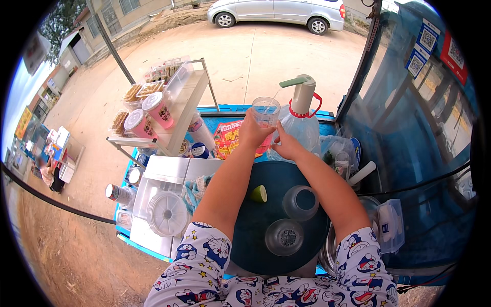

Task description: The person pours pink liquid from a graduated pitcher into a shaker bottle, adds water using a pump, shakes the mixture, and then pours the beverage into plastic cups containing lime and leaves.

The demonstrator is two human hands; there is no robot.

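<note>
My left hand (pixel 253 128) grips a tall clear plastic cup (pixel 265 105) with pink liquid low inside. My right hand (pixel 287 142) is at the cup's right side, fingers apart, index fingertip close against its wall; whether it bears any weight is unclear. Above the cup's mouth, the green spout of a bottle pump (pixel 303 90) lets down a thin stream of water. That pump sits on a large clear water bottle (pixel 301 128). Nearer me, a cut lime (pixel 259 193), a clear plastic shaker lid (pixel 301 203) and a strainer piece (pixel 284 238) lie on a dark round board (pixel 268 261).
A raised shelf (pixel 188 103) at left carries lidded pink drinks (pixel 159 109) and packed food (pixel 147 90). Below it stand a white box (pixel 165 167), a round plastic lid (pixel 167 213) and stacked cups (pixel 119 193). A blue-framed clear screen (pixel 414 134) rises at right.
</note>
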